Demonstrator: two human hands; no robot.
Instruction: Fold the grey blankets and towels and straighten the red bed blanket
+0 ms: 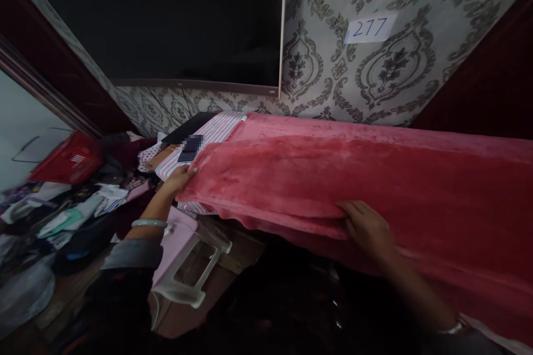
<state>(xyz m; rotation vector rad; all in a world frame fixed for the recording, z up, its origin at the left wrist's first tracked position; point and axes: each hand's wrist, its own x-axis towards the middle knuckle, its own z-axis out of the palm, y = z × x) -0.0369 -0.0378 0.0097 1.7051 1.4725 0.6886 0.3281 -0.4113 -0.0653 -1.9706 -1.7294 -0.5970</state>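
Observation:
A plush red-pink blanket [300,177] lies spread in long folded layers over the surface below the wall, running off to the right. At its left end, my left hand [180,178] pinches the blanket's edge between thumb and fingers. My right hand [368,227] grips the front edge near the middle, its fingertips partly hidden against the fabric. Under the blanket's left end shows a striped cloth [220,126] in pink, white and blue. On that cloth rests a dark phone [189,151], just beyond my left hand.
A large black television [179,22] hangs behind. The patterned wall carries a paper label [370,28] reading 277. Below my left arm stands a pink and white plastic stool [183,258]. Piled clothes [83,216] and a red basket [70,158] fill the left side.

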